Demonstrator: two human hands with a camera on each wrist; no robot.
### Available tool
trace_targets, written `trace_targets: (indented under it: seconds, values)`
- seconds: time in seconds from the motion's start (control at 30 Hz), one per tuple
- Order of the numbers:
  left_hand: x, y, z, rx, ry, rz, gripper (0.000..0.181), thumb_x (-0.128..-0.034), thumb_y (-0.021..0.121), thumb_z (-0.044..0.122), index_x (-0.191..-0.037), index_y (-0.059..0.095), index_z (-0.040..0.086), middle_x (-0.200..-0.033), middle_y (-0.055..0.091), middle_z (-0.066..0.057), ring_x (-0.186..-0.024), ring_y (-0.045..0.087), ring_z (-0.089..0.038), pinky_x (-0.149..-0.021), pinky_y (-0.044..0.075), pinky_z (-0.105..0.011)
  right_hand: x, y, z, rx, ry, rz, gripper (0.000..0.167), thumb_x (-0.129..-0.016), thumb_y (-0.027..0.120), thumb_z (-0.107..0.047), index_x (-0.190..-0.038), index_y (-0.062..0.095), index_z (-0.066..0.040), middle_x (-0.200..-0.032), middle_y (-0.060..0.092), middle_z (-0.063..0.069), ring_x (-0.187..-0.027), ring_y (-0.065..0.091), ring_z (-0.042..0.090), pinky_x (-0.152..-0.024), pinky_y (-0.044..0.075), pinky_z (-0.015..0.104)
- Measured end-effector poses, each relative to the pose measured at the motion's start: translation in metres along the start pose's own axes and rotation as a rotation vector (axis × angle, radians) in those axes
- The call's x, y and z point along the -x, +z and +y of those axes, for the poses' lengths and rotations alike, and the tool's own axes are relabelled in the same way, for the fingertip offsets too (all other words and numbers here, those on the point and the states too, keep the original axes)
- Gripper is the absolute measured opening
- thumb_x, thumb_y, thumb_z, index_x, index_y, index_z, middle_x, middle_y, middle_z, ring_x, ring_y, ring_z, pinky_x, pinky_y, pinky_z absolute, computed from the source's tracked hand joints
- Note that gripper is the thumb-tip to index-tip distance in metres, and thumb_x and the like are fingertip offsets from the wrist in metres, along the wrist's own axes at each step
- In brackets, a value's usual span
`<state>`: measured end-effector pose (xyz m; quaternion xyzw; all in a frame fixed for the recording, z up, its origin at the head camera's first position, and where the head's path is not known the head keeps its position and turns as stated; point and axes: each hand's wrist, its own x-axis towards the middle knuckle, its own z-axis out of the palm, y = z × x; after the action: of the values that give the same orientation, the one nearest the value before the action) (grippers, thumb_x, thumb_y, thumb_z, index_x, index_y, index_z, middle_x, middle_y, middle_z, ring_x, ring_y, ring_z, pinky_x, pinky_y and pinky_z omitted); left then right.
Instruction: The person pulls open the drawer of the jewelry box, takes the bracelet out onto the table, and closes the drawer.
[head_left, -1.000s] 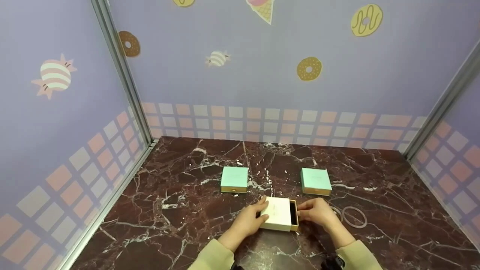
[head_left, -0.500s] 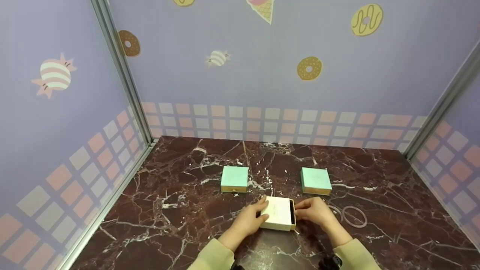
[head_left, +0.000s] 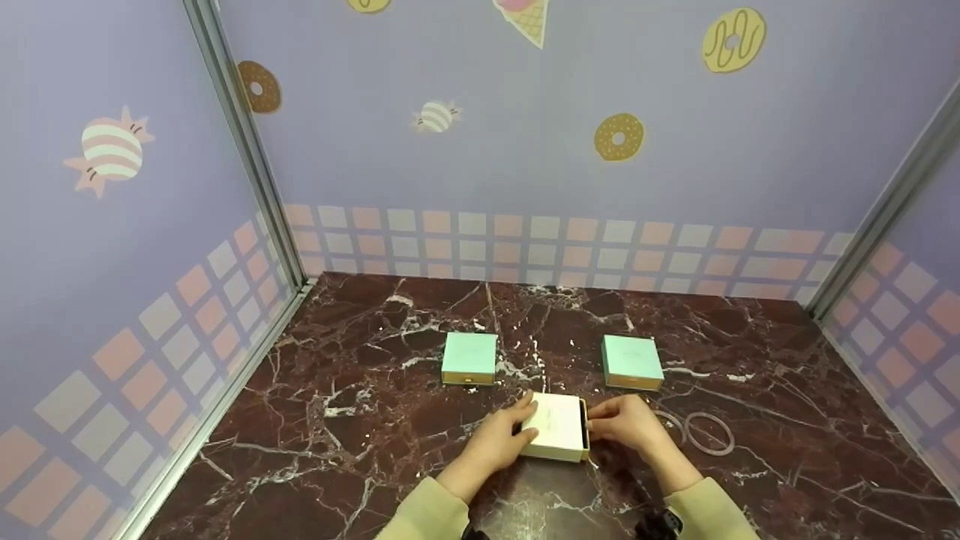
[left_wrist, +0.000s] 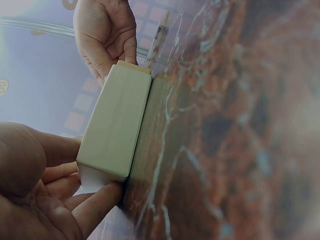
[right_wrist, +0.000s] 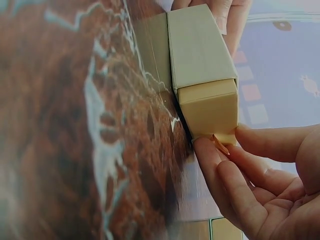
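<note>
A cream box (head_left: 555,424) with a yellow drawer (right_wrist: 209,107) lies on the marble table, the drawer out a little on its right side. My left hand (head_left: 496,444) grips the box's left end between thumb and fingers. At the drawer's front, the fingertips of my right hand (head_left: 631,426) touch its face; in the right wrist view they are around a small orange tab (right_wrist: 220,145). Only a narrow dark gap of the drawer's inside shows, so its contents are hidden.
Two mint-green boxes with gold drawer fronts stand behind, one at the left (head_left: 469,354) and one at the right (head_left: 631,357). Pale rings (head_left: 729,442) lie right of my right hand, one partly hidden by it. Patterned walls enclose the table.
The drawer has slid left, farther into the cream sleeve, so its dark gap is narrower. My right hand has moved slightly left with it; the left hand has stayed in place.
</note>
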<state>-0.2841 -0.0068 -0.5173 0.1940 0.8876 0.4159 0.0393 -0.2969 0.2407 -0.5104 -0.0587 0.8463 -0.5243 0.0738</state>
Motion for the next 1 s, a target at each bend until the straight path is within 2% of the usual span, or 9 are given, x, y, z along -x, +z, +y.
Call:
trace_targets:
  seconds: [0.2,0.4,0.53,0.7,1.0]
  values:
    - [0.0004,-0.0003,0.0005,-0.004,-0.001,-0.002,0.052,-0.0988,0.067,0.017,-0.147,0.054,0.001,-0.163,0.041,-0.012,-0.145,0.045,-0.044,-0.125,0.024,-0.066,-0.0003,0.0005,-0.001,-0.007,-0.011,-0.017,0.024,-0.089,0.071,0.002,-0.104,0.071,0.021,-0.095,0.076,0.03,-0.077,0.077,0.024,-0.073,0.067,0.036]
    - [0.0013,-0.001,0.0013,0.049,0.005,-0.012,0.052,-0.0999,0.066,0.014,-0.147,0.052,-0.002,-0.163,0.04,-0.014,-0.147,0.041,-0.046,-0.125,0.027,-0.063,-0.0042,0.0006,0.0022,0.023,-0.004,-0.024,0.025,-0.091,0.067,0.005,-0.106,0.067,0.025,-0.096,0.074,0.033,-0.08,0.078,0.03,-0.076,0.067,0.042]
    - [0.0016,-0.0012,0.0013,0.055,0.009,-0.011,0.052,-0.0998,0.066,0.013,-0.147,0.052,-0.003,-0.163,0.04,-0.015,-0.147,0.041,-0.046,-0.124,0.029,-0.062,-0.004,0.0004,0.0015,0.003,-0.002,-0.033,0.026,-0.091,0.068,0.004,-0.107,0.067,0.025,-0.097,0.075,0.032,-0.079,0.077,0.025,-0.076,0.067,0.039]
    - [0.0016,-0.0014,0.0008,0.041,0.008,-0.011,0.052,-0.1001,0.065,0.014,-0.147,0.052,-0.002,-0.163,0.04,-0.015,-0.147,0.042,-0.046,-0.125,0.024,-0.065,-0.0018,0.0001,-0.0006,-0.018,-0.006,-0.035,0.028,-0.09,0.072,-0.001,-0.108,0.07,0.021,-0.097,0.077,0.028,-0.076,0.076,0.017,-0.073,0.066,0.032]
    - [0.0016,-0.0019,0.0008,0.017,0.017,-0.011,0.051,-0.1001,0.065,0.015,-0.147,0.053,-0.002,-0.163,0.041,-0.015,-0.147,0.042,-0.046,-0.125,0.024,-0.067,-0.0033,0.0032,0.0009,-0.06,0.002,-0.045,0.03,-0.09,0.074,-0.003,-0.108,0.07,0.02,-0.1,0.077,0.027,-0.076,0.076,0.015,-0.073,0.065,0.028]
